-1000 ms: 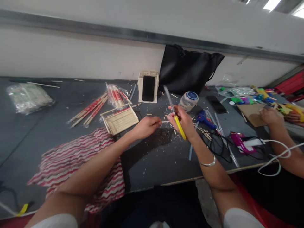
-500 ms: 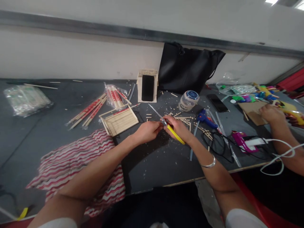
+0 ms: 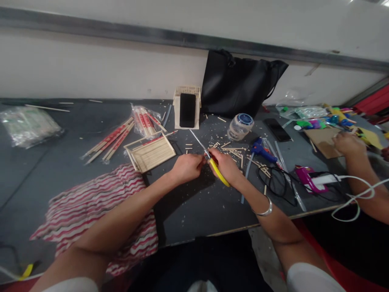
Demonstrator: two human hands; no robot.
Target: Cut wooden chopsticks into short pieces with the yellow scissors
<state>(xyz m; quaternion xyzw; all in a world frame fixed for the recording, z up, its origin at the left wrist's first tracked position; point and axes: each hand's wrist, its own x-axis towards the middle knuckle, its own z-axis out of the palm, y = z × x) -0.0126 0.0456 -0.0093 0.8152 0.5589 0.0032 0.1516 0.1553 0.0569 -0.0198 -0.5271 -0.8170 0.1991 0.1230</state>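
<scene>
My right hand (image 3: 224, 164) is closed around a pair of scissors with yellow handles (image 3: 219, 173), the blades pointing up and to the left. Close beside it, my left hand (image 3: 189, 167) is closed, fingertips pinched near the blades; whatever lies between them is too small to make out. Short cut pieces of wooden stick (image 3: 235, 153) are scattered just beyond my right hand. To the left of my left hand lies a small tray-like frame of thin sticks (image 3: 152, 156), with a striped cloth (image 3: 100, 211) below it.
A phone (image 3: 187, 110) leans on a stick-built stand at the back, beside a black bag (image 3: 240, 83). A jar (image 3: 240, 127), a blue glue gun (image 3: 263, 152), cables and a pink power strip (image 3: 310, 180) lie to the right. Another person's hand (image 3: 349, 144) works at far right. Wrapped chopsticks (image 3: 111, 138) lie left.
The whole view has shifted slightly. Both hands keep nearly the same pose, with the scissors still in my right hand and turned a little.
</scene>
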